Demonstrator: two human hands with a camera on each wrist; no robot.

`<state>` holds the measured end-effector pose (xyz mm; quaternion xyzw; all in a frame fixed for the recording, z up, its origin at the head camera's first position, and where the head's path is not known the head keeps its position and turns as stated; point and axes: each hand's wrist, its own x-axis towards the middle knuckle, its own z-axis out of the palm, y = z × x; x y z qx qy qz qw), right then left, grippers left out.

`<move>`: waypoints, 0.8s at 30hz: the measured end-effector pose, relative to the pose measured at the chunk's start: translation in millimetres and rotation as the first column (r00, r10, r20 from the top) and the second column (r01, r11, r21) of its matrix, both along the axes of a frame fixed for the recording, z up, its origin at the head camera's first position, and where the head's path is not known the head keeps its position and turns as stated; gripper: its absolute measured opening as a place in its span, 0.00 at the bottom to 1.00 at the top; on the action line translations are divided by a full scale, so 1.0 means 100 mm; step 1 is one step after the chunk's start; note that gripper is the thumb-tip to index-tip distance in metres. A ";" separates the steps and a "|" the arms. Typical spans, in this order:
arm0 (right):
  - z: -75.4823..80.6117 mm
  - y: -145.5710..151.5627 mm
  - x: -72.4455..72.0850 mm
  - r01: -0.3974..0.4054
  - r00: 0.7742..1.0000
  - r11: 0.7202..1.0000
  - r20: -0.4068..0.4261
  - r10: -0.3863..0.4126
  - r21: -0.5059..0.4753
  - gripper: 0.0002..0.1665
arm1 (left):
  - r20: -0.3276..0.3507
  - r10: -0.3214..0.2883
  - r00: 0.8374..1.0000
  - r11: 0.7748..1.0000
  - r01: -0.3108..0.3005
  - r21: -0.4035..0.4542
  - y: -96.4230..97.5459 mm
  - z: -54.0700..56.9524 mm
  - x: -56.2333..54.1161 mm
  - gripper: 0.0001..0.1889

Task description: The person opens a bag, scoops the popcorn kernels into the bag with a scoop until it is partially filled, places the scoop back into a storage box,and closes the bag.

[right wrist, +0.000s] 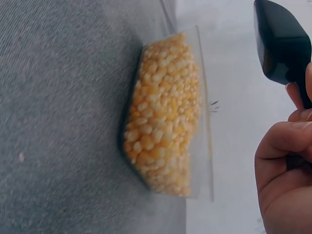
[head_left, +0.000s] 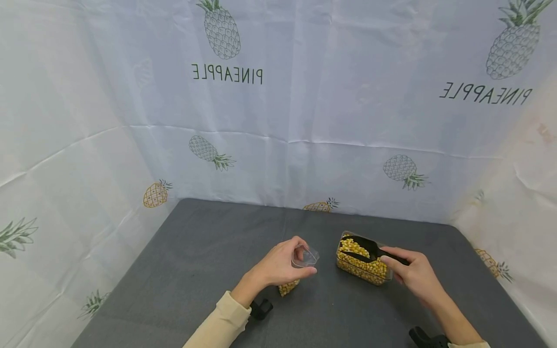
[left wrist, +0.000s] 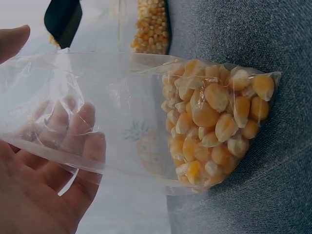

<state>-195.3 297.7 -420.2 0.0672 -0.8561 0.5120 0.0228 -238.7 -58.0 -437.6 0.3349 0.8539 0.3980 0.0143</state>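
Note:
My left hand (head_left: 283,263) holds a clear plastic bag (left wrist: 136,102) upright by its upper part, fingers curved round the far side and thumb at the near side. The bag's mouth is spread wide. Corn kernels (left wrist: 209,122) fill its lower end, which stands on the table. In my right hand (head_left: 413,273) is the handle of a black scoop (right wrist: 282,44). That scoop is above the rim of a clear box (head_left: 361,274) of corn kernels, as the right wrist view shows. Some kernels show at the scoop's edge in the left wrist view.
The box stands on the grey tabletop (head_left: 196,261), to the right of the bag. A white cloth (head_left: 287,106) printed with pineapples hangs behind the table and along its sides. One small pale speck (right wrist: 21,156) lies on the table near the box.

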 end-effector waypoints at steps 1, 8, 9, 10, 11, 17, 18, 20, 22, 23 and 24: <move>0.01 -0.01 0.00 -0.003 1.000 1.000 -0.001 0.003 -0.003 0.28 | 0.001 0.000 1.000 1.000 0.000 0.000 0.00 0.00 0.00 0.26; 0.07 -0.12 0.02 -0.055 0.998 0.998 -0.022 0.055 -0.016 0.26 | 0.007 -0.002 1.000 1.000 0.001 0.002 0.00 0.00 0.01 0.26; 0.08 -0.14 0.02 -0.061 0.998 0.998 -0.026 0.061 -0.018 0.26 | 0.006 -0.002 1.000 1.000 0.002 0.002 0.00 0.00 0.01 0.27; 0.09 -0.15 0.02 -0.067 0.997 0.998 -0.030 0.066 -0.018 0.26 | 0.004 -0.003 1.000 1.000 0.003 0.003 0.00 0.00 0.00 0.27; 0.09 -0.17 0.02 -0.071 0.997 0.997 -0.035 0.070 -0.020 0.26 | 0.002 -0.005 1.000 1.000 0.005 0.004 0.00 -0.01 0.00 0.27; 0.14 -0.26 0.02 -0.097 0.994 0.995 -0.053 0.096 -0.014 0.25 | 0.006 -0.008 1.000 1.000 0.008 0.006 0.01 -0.01 -0.01 0.29; 0.15 -0.28 0.02 -0.097 0.994 0.995 -0.052 0.096 -0.006 0.25 | 0.007 -0.007 1.000 1.000 0.007 0.005 0.01 -0.01 -0.01 0.30; 0.18 -0.31 0.02 -0.097 0.994 0.995 -0.041 0.097 -0.004 0.25 | 0.005 -0.008 1.000 1.000 0.008 0.002 0.01 -0.01 -0.01 0.31; 0.19 -0.33 0.01 -0.109 0.993 0.994 -0.047 0.109 -0.002 0.25 | 0.004 -0.008 1.000 1.000 0.008 -0.002 0.01 -0.01 -0.01 0.31; 0.20 -0.35 0.01 -0.116 0.992 0.993 -0.049 0.116 -0.008 0.24 | 0.004 -0.009 1.000 1.000 0.009 -0.003 0.01 -0.01 -0.01 0.31; 0.20 -0.36 0.00 -0.122 0.991 0.992 -0.050 0.121 -0.013 0.24 | 0.006 -0.010 1.000 1.000 0.010 -0.005 0.01 -0.01 -0.01 0.31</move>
